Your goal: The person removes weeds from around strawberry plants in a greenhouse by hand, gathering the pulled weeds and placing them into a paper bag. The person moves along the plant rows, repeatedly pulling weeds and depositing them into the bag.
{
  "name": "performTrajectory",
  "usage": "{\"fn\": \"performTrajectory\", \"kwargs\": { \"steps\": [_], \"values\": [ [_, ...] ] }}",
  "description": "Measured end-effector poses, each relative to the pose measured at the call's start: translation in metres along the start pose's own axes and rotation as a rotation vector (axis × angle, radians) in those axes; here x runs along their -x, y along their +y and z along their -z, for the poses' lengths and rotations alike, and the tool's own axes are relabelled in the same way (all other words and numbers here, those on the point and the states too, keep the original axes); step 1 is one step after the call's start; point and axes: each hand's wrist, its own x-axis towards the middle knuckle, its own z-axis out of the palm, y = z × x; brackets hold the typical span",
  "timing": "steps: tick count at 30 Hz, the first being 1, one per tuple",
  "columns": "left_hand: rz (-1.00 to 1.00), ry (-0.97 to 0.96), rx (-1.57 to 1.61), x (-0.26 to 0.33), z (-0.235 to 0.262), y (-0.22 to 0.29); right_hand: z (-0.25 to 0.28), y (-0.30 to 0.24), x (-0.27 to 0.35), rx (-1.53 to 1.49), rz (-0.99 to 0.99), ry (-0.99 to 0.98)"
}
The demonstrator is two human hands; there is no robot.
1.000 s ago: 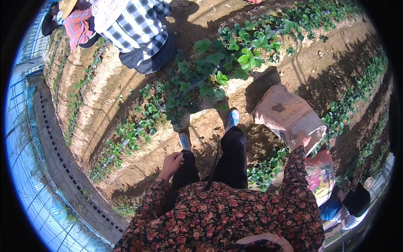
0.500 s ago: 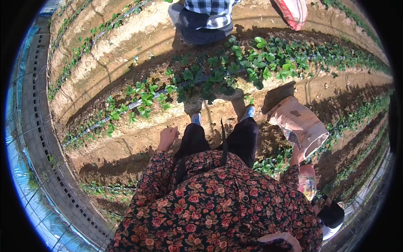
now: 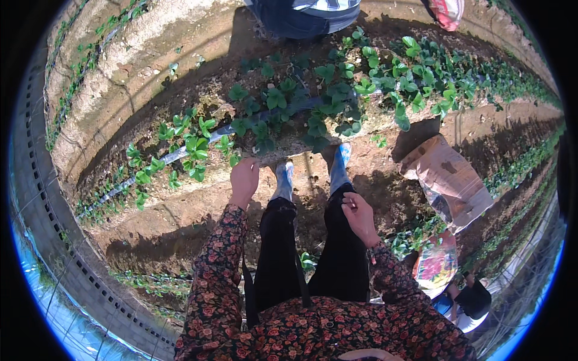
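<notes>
My left hand (image 3: 245,182) is beside the near edge of the planted row, next to low strawberry-like plants (image 3: 195,147). Its fingers are curled in; what they hold, if anything, is hidden. My right hand (image 3: 359,219) hovers over my right knee, its fingers loosely bent and a little apart, with nothing visible in them. To the right, a worn, dirt-stained pale sack (image 3: 448,180) stands in the furrow, apart from both hands. My feet in blue-patterned footwear (image 3: 340,157) are at the edge of the row.
A pale drip pipe (image 3: 176,155) runs along the row among the leaves. Across it is another person in dark trousers (image 3: 301,21), with a red-and-white sack (image 3: 447,13) farther right. Behind my right side are a colourful sack (image 3: 436,262) and a person in a dark hat (image 3: 474,301).
My right hand has let go of the pale sack and moved left over my knee. My left hand has reached forward toward the plants. My view has shifted, with my legs now more visible.
</notes>
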Motion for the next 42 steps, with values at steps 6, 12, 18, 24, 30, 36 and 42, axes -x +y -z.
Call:
{"fn": "performTrajectory", "kwargs": {
  "steps": [6, 12, 18, 24, 30, 36, 42],
  "values": [
    [0.121, -0.028, -0.498, -0.095, -0.148, -0.018, -0.113, 0.063, -0.114, 0.110, 0.229, -0.222],
    [0.406, -0.098, -0.400, -0.140, -0.167, -0.020, -0.154, 0.098, -0.159, 0.112, 0.189, -0.242],
    [0.361, 0.014, -0.295, -0.139, -0.202, -0.029, -0.170, 0.092, -0.178, -0.089, 0.137, -0.252],
    [0.341, -0.216, -0.084, -0.141, -0.173, -0.059, -0.173, 0.096, -0.184, -0.138, 0.043, -0.233],
    [0.277, -0.220, -0.202, -0.133, -0.107, -0.091, -0.178, 0.106, -0.189, -0.088, 0.042, -0.229],
    [0.051, -0.026, 0.018, -0.132, -0.115, -0.101, -0.181, 0.108, -0.194, -0.094, 0.042, -0.237],
    [-0.154, -0.092, -0.579, -0.160, -0.133, -0.064, -0.178, 0.100, -0.196, -0.032, 0.070, -0.256]
  ]
}}
